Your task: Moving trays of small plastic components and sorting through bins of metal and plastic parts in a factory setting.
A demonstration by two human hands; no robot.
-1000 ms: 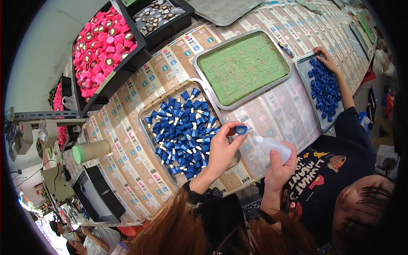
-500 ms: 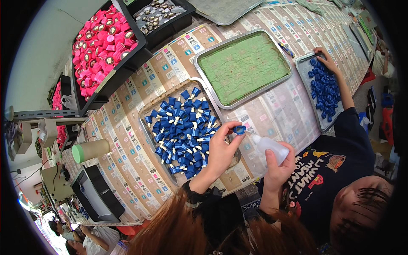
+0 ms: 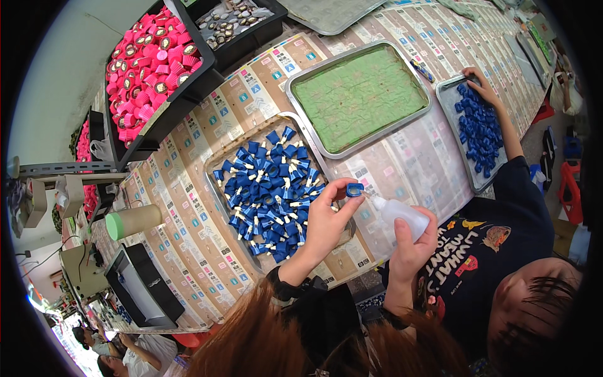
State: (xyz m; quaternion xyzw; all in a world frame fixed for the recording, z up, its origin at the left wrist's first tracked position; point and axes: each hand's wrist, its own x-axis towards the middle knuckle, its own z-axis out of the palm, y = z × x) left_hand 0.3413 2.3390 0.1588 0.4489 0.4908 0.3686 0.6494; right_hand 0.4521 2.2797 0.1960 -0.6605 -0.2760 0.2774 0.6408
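Between the thumb and fingers of my left hand [image 3: 328, 221] is a small blue plastic part [image 3: 355, 190], its hollow opening showing. My right hand [image 3: 411, 248] is wrapped round a translucent white squeeze bottle [image 3: 402, 217]. The bottle is tilted, and its thin nozzle is right at the blue part; whether they touch I cannot tell. Beyond my left hand lies a metal tray [image 3: 210, 164] heaped with blue parts that have cream-coloured pieces [image 3: 256, 225] attached.
A metal tray with a green lining [image 3: 361, 97] stands farther back. On the right, another person's hand [image 3: 480, 87] rests on a tray of blue parts [image 3: 480, 135]. Black crates hold pink pieces [image 3: 151, 72] and round pieces [image 3: 229, 22]. A green-lidded container [image 3: 133, 223] lies at left.
The blue part has turned slightly in my left hand, so its opening shows more. The bottle has shifted very slightly, its nozzle staying beside the part.
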